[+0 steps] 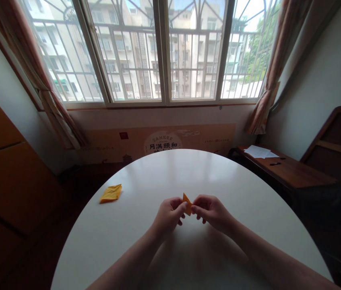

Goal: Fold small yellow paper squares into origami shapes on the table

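Between my two hands is a small folded piece of orange paper (pixel 186 199), with one pointed corner standing up. My left hand (pixel 170 211) pinches it from the left, thumb laid across its near face. From the right, my right hand (pixel 211 209) grips its edge between thumb and fingertips. Both hands are held over the middle of the round white table (pixel 122 245). Part of the paper is hidden behind the fingers. On the table's left side lies a creased, flat yellow-orange packet or folded sheet (pixel 110 193), apart from both hands.
A brown wooden bench or low table (pixel 297 171) stands at the right with white papers (pixel 260 152) on it. Behind the table is a printed beige panel (pixel 212 137) below a barred window (pixel 137 60). A wooden cabinet (pixel 10 173) is at the left.
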Available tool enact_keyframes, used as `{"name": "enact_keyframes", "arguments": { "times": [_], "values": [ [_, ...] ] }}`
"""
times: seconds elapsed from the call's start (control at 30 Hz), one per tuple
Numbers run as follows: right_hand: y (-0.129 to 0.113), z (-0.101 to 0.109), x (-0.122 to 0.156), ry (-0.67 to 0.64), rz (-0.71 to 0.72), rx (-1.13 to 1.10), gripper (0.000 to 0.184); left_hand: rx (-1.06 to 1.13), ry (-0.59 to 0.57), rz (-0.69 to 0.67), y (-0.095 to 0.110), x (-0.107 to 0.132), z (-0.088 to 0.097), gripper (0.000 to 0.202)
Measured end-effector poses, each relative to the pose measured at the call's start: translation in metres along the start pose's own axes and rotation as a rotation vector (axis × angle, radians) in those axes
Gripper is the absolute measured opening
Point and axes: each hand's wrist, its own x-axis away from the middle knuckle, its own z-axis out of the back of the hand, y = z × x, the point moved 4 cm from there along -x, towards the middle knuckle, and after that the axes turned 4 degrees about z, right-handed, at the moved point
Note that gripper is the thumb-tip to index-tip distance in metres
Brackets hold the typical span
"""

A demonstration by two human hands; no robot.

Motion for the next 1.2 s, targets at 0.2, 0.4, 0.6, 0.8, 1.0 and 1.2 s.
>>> {"name": "enact_keyframes", "arguments": {
  "times": [0.2,0.4,0.6,0.8,1.0,1.2],
  "values": [
    [-0.004,0.001,0.003,-0.078,0.085,0.154,0.017,0.097,-0.019,0.145,-0.002,-0.001,0.003,0.032],
    [-0.017,0.015,0.005,-0.058,0.259,0.330,0.033,0.120,-0.021,0.302,-0.001,0.003,0.006,0.032],
    [-0.026,0.008,0.010,-0.138,0.384,0.379,0.017,0.098,-0.144,0.365,0.000,0.008,0.002,0.032],
    [-0.026,0.004,0.012,-0.147,0.442,0.421,0.010,0.028,-0.237,0.422,0.000,0.011,-0.002,0.032],
    [-0.021,0.010,0.010,-0.181,0.441,0.577,0.011,-0.443,-0.094,0.246,0.004,0.005,0.015,0.030],
    [-0.010,0.013,0.007,-0.300,0.375,0.678,0.009,-0.869,-0.154,-0.361,0.021,0.010,0.010,0.018]
  ]
}}
